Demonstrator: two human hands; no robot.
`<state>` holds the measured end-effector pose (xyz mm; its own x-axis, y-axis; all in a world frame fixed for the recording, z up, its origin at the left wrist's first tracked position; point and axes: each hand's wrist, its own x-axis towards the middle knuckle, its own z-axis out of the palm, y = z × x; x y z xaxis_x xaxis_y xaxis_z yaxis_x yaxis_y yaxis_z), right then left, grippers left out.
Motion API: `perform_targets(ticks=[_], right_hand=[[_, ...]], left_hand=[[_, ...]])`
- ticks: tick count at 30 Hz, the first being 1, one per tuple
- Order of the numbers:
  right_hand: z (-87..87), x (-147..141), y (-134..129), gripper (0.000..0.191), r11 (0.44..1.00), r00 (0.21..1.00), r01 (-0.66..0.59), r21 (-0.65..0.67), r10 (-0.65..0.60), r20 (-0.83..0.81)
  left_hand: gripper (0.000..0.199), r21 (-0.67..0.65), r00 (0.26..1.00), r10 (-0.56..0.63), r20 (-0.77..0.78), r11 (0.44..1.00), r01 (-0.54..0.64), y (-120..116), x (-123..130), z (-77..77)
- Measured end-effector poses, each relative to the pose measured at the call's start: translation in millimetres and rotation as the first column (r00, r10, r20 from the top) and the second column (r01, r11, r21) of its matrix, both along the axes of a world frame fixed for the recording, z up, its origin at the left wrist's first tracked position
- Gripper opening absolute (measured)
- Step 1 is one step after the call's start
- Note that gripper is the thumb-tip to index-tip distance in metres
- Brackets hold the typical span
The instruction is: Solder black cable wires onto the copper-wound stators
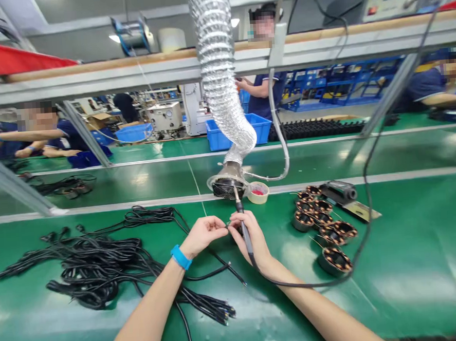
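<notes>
My left hand point(204, 234), with a blue band point(181, 257) at its wrist, is closed in a pinch on what looks like a thin dark wire point(227, 225). My right hand point(255, 238) grips a soldering iron point(246, 237) lying between thumb and fingers, its tip pointing away from me. The fingertips of that hand meet those of my left hand at the wire. A dark round part, mostly hidden, sits under my right fingers. Just beyond the iron's tip hangs the fume extractor hood point(229, 186). One black cable passes beneath my left hand.
Black cables point(102, 265) lie heaped on the left of the green bench. Several copper-wound motor stators point(335, 261) stand on the right, beside an iron holder point(341, 190). A tape roll point(258, 193) is near the hood. The iron's cord loops right. Co-workers sit and stand beyond.
</notes>
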<state>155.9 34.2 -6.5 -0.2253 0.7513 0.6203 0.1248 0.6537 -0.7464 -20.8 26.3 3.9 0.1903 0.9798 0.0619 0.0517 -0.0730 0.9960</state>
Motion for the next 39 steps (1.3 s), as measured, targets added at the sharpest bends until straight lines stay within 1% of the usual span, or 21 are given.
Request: perform_targets(ticks=[4,7,9,11,13,15,18,21,25,27,29,31,33,36,39], right_hand=[[-6.1,-8.0,6.7,0.020,0.999,0.999,0.041,0.002,-0.041,-0.024],[-7.8,-7.2,4.0,0.023,0.999,0.999,0.032,0.019,-0.032,-0.006],[-5.8,-5.4,1.0,0.028,0.997,0.999,0.045,0.054,-0.047,0.022],[-2.4,-3.6,-0.5,0.033,0.992,0.995,0.078,0.096,-0.083,0.046],[0.4,-2.0,-0.3,0.034,0.989,0.995,0.085,0.120,-0.092,0.049],[1.7,-1.0,0.3,0.031,0.993,0.998,0.057,0.108,-0.061,0.026],[1.8,-0.4,0.3,0.027,0.997,1.000,0.018,0.074,-0.016,-0.021],[2.5,1.0,0.4,0.025,0.999,0.999,0.003,0.039,-0.001,-0.039],[3.8,5.9,2.3,0.028,0.999,0.999,-0.031,-0.030,0.031,-0.016],[3.5,8.0,3.3,0.028,0.998,0.999,-0.047,-0.035,0.048,0.016],[2.5,9.0,3.7,0.028,0.998,0.997,-0.055,-0.032,0.056,0.049],[1.1,8.8,3.9,0.027,0.998,0.996,-0.058,-0.028,0.059,0.066],[-0.3,8.4,4.5,0.026,0.999,0.997,-0.044,-0.015,0.045,0.062],[-1.5,9.9,6.7,0.026,1.000,0.999,0.016,-0.002,-0.016,0.038],[-1.3,14.6,8.8,0.031,0.995,0.997,0.077,-0.070,-0.079,-0.023]], left_hand=[[0.031,0.015,1.000,0.025,0.003,1.000,-0.025,5.2,-2.0,0.7],[0.031,-0.002,0.998,0.063,-0.016,0.998,-0.063,5.0,-0.6,3.8],[0.028,-0.007,0.996,0.086,-0.038,0.996,-0.086,2.7,1.6,6.0],[0.023,0.005,0.993,0.078,-0.093,0.997,-0.078,-0.5,4.3,7.1],[0.019,0.018,0.987,0.030,-0.161,0.999,-0.028,-4.2,7.4,6.3],[0.020,0.024,0.980,-0.023,-0.195,0.999,0.028,-8.0,10.6,4.5],[0.027,0.018,0.979,-0.070,-0.189,0.997,0.074,-11.5,13.0,4.4],[0.030,0.017,0.973,-0.072,-0.220,0.997,0.078,-10.9,10.4,9.5],[0.030,0.041,0.969,-0.052,-0.240,0.997,0.064,-8.3,5.6,15.0],[0.031,-0.003,0.976,-0.058,-0.210,0.998,0.059,-8.1,6.2,13.2],[0.031,-0.076,0.985,-0.058,-0.160,0.996,0.047,-8.2,8.9,8.9],[0.030,-0.114,0.994,-0.025,-0.111,0.993,0.012,-8.0,12.2,3.6],[0.028,-0.105,0.996,0.037,-0.077,0.993,-0.045,-7.1,15.0,-1.0],[0.027,-0.114,0.991,0.131,-0.032,0.984,-0.134,-5.0,17.6,-5.2],[0.026,-0.175,0.979,0.201,0.020,0.965,-0.194,-3.1,19.3,-7.3]])
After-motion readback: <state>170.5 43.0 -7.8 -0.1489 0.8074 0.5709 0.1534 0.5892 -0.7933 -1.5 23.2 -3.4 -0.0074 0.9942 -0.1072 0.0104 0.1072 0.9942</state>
